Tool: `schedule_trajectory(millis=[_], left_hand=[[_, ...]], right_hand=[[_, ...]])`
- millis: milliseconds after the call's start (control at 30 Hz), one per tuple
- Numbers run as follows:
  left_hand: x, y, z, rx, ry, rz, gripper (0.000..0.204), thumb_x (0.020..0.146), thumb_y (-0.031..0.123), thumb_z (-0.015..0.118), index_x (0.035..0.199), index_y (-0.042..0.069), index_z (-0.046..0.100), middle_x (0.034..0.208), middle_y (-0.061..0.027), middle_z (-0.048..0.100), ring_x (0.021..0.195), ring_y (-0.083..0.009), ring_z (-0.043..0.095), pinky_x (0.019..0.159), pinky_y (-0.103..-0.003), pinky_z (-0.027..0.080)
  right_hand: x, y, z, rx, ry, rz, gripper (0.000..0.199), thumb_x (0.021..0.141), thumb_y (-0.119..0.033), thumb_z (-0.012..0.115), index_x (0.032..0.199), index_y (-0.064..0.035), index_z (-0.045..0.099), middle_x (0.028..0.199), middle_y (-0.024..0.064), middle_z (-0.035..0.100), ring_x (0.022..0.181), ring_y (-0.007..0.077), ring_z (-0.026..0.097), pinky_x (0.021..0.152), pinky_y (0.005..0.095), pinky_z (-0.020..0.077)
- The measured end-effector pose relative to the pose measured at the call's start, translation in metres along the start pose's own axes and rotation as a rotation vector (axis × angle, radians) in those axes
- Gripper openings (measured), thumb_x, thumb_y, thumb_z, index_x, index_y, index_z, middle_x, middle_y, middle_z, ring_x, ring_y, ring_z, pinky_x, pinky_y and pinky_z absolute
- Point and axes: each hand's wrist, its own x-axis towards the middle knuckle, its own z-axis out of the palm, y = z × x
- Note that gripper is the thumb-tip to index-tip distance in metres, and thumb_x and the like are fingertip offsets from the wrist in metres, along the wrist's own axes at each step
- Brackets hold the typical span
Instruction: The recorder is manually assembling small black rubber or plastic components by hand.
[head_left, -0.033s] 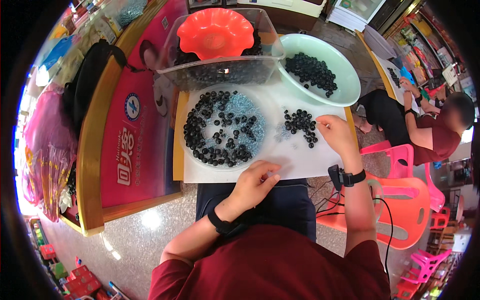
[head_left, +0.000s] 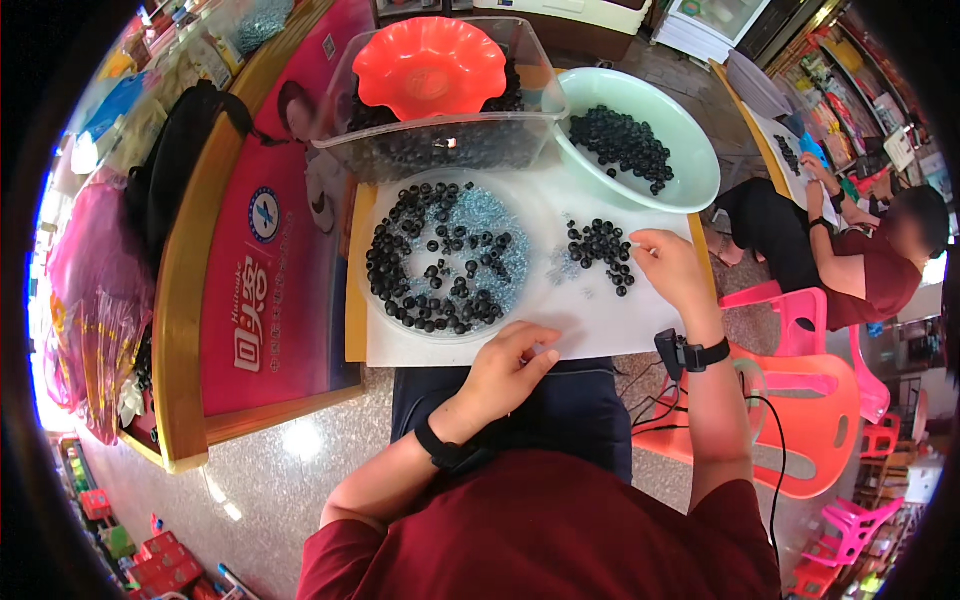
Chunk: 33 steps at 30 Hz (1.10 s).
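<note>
On the white tabletop (head_left: 600, 335), a loose pile of black round beads (head_left: 598, 243) lies with a few tiny clear pieces beside it. My right hand (head_left: 675, 272) is at the pile's right edge, thumb and forefinger slightly apart, with nothing visible between them. My left hand (head_left: 505, 375) hovers at the table's near edge, fingers curled and thumb close to forefinger; anything held there is too small to make out. Left of the pile is a round clear tray (head_left: 405, 322), holding black beads (head_left: 395, 250) around and among small pale-blue clear beads (head_left: 480, 212).
Behind stand a clear plastic bin (head_left: 430, 140) of black beads with a red scalloped bowl (head_left: 430, 70) on top, and a pale green basin (head_left: 690, 165) of black beads. A pink panel (head_left: 270, 230) borders the left. An orange chair (head_left: 800, 420) and a seated person (head_left: 850, 255) are right.
</note>
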Motion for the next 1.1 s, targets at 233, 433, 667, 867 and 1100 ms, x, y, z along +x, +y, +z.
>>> schedule_trajectory(millis=[233,433,667,867,1100], left_hand=[[-0.001,-0.001,0.003,-0.026,0.003,-0.008,0.022,0.089,0.011,0.068,0.109,0.003,0.066,0.096,-0.0092,0.064,0.069,-0.0189,0.061,0.065,-0.03,0.051],[-0.002,-0.003,0.003,-0.054,0.003,-0.053,0.022,0.091,0.011,0.068,0.111,0.003,0.067,0.096,-0.0077,0.064,0.073,-0.0169,0.061,0.068,-0.029,0.051],[-0.001,0.01,0.001,-0.493,-0.175,-0.306,0.029,0.1,0.027,0.059,0.12,0.007,0.067,0.069,0.0021,0.057,0.054,-0.0049,0.052,0.04,-0.019,0.039],[-0.001,0.001,-0.003,-0.54,-0.181,-0.36,0.029,0.1,0.027,0.06,0.119,0.006,0.066,0.066,0.0027,0.056,0.052,-0.005,0.051,0.037,-0.019,0.037],[0.001,-0.001,0.0,-0.594,-0.094,-0.282,0.023,0.097,0.011,0.063,0.118,0.002,0.062,0.083,0.0001,0.06,0.059,-0.0056,0.054,0.046,-0.02,0.046]], right_hand=[[0.006,0.017,0.004,0.004,-0.095,-0.015,0.022,0.082,-0.008,0.065,0.104,-0.0028,0.068,0.086,0.013,0.068,0.078,0.027,0.066,0.075,0.0357,0.053],[-0.02,-0.005,-0.004,0.156,-0.078,-0.014,0.02,0.08,-0.006,0.07,0.1,-0.0023,0.067,0.086,0.0113,0.066,0.074,0.0209,0.065,0.069,0.0308,0.0524],[-0.082,-0.078,0.008,0.355,-0.344,-0.43,0.017,0.082,-0.01,0.072,0.098,-0.0082,0.068,0.08,0.0056,0.063,0.064,0.0207,0.063,0.057,0.0305,0.0505],[-0.083,-0.074,0.017,0.372,-0.366,-0.446,0.018,0.083,-0.009,0.07,0.101,-0.0076,0.069,0.083,0.007,0.065,0.064,0.0227,0.062,0.058,0.0324,0.0508],[-0.063,-0.047,0.037,0.08,0.007,-0.114,0.017,0.085,-0.015,0.069,0.096,-0.0036,0.067,0.084,0.0153,0.067,0.074,0.0322,0.066,0.066,0.0397,0.0527]])
